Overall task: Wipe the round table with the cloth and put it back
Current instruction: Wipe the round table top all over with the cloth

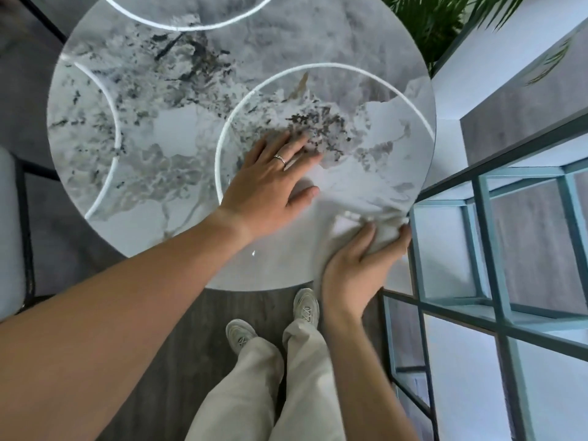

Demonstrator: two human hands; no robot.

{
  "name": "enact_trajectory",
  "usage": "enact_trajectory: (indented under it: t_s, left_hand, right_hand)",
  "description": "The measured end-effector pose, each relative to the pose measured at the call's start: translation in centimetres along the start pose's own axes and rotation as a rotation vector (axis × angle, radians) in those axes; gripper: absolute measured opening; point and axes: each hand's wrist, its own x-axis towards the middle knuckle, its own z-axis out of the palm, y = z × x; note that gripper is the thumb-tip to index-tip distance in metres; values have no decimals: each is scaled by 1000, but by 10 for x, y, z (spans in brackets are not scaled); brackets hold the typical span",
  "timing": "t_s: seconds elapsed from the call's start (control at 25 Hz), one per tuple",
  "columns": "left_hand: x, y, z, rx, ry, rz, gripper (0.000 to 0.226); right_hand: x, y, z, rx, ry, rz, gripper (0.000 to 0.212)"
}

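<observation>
A round table (178,128) with a glossy grey-and-white marble top fills the upper middle of the head view. My left hand (270,183) lies flat on it, palm down, fingers spread, a ring on one finger. At the table's near right edge my right hand (359,265) grips a bunched pale cloth (378,227), which is pressed against the tabletop. Part of the cloth is hidden under my fingers.
A teal metal-framed shelf unit (490,224) with glass panels stands right against the table's right edge. A green plant (436,23) is at the top right. A dark chair (19,230) sits at the left. My legs and shoes are below on the wood floor.
</observation>
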Motion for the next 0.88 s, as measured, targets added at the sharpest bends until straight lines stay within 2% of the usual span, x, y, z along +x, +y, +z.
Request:
enact_trajectory:
  t_s: [0.12,0.32,0.48,0.52,0.6,0.72,0.8,0.88]
  left_hand:
    - [-14,-10,-5,11,-23,3,61]
    - [-50,-45,-16,22,-1,-66,59]
    - [-76,-63,-21,20,18,-137,55]
    - [-80,-67,-22,32,29,-162,55]
    - [-90,-76,-26,62,63,-250,53]
    - [-105,-95,-33,90,149,-431,49]
    - [-116,-110,-39,123,193,-577,49]
    - [-124,-121,-45,123,197,-695,51]
  right_hand:
    - [-13,1,4,-40,-32,-49,57]
    - [19,-1,-2,-377,-97,-341,51]
    - [-38,16,2,-473,-190,-543,49]
    - [-53,20,0,-496,-243,-609,50]
    - [-58,23,-10,-552,-453,-799,50]
    - [5,17,-31,-683,-705,-1205,50]
    - [36,8,-35,-713,-772,-1291,50]
    - [29,1,-30,-667,-827,-1339,47]
